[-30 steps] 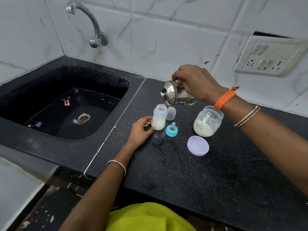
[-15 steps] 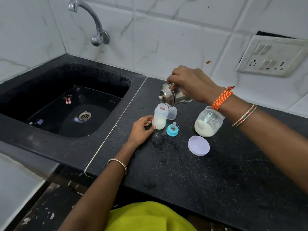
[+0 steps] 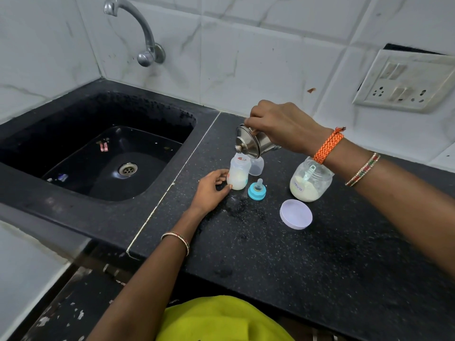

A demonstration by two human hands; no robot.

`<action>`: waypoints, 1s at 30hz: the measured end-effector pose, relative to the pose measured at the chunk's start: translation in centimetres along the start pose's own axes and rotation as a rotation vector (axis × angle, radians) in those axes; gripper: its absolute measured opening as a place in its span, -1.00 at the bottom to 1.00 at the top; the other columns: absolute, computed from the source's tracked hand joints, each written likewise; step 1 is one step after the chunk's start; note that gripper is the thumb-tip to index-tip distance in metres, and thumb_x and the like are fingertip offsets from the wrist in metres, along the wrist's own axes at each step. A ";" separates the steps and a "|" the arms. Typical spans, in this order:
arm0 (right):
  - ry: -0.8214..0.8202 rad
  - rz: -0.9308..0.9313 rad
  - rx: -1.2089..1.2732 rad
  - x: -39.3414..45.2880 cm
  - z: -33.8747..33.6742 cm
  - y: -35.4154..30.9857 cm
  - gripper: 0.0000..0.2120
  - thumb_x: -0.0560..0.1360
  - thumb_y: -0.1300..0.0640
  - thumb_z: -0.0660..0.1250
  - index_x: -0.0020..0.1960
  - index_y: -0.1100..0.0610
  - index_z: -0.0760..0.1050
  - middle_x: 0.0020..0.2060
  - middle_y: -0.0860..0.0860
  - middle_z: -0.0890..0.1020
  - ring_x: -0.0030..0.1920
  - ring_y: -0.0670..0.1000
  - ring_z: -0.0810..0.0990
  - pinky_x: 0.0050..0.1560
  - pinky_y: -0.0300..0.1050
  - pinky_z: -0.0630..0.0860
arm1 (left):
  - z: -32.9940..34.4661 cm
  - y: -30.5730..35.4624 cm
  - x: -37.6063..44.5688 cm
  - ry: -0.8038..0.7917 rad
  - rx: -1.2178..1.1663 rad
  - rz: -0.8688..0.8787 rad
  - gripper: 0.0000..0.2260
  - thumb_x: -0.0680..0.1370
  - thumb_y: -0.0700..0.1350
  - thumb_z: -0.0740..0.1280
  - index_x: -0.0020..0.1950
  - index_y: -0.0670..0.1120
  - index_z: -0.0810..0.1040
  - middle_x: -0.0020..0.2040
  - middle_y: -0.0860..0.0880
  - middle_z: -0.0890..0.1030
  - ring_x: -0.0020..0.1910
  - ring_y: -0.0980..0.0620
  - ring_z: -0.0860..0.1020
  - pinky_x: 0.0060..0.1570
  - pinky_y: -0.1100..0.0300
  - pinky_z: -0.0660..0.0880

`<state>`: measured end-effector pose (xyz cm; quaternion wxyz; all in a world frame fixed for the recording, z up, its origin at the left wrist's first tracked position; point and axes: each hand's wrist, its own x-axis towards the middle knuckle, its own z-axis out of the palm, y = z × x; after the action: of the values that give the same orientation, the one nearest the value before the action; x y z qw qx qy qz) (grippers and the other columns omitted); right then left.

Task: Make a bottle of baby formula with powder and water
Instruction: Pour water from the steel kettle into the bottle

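Beside bottle [image 3: 238, 174]: teat ring [image 3: 256, 190], clear cap [image 3: 256, 166].

A black speckled worktop [image 3: 270, 254] is seen, with a blue teat ring [image 3: 256, 192], a lilac lid [image 3: 296, 214], an orange wristband [image 3: 328, 145] and white marbled tiles [image 3: 246, 45].

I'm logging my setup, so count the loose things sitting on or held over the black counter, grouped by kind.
Baby bottle: 1
Clear bottle cap: 1
Blue teat ring: 1
Formula powder jar: 1
Lilac jar lid: 1
Steel lidded pot, tipped over the bottle by the right hand: 1
Total: 6
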<state>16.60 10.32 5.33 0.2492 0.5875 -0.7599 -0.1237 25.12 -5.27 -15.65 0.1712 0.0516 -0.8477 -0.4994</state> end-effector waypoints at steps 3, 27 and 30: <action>0.015 -0.008 0.010 -0.2 0.0 0.0 -0.76 0.37 0.44 0.31 0.00 0.24 0.53 -0.18 0.16 0.57 -0.12 0.20 0.53 -0.47 -0.10 0.34 | 0.0 0.0 0.1 -0.006 0.020 -0.008 -0.61 0.47 -0.21 0.40 0.29 -0.12 0.47 0.19 -0.07 0.55 0.09 0.10 0.50 0.11 0.36 0.40; 0.076 -0.152 0.017 -0.6 0.1 0.3 -0.57 0.41 0.30 -0.08 -0.01 0.27 0.55 -0.21 0.17 0.59 -0.19 0.20 0.55 -0.52 -0.13 0.37 | 0.0 -0.1 0.0 -0.002 0.004 -0.007 -0.61 0.46 -0.21 0.40 0.29 -0.12 0.47 0.17 -0.08 0.56 0.10 0.07 0.52 0.16 0.28 0.45; 0.076 -0.161 0.010 -0.6 0.1 0.3 -0.60 0.42 0.31 -0.06 0.00 0.27 0.54 -0.21 0.18 0.58 -0.19 0.20 0.55 -0.52 -0.12 0.39 | 0.0 -0.1 0.1 -0.006 0.004 -0.009 -0.60 0.47 -0.21 0.40 0.29 -0.13 0.47 0.18 -0.08 0.56 0.10 0.08 0.52 0.15 0.30 0.43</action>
<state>16.37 10.99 5.23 0.2641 0.6524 -0.7007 -0.1171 25.05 -5.30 -15.75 0.1664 0.0545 -0.8489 -0.4987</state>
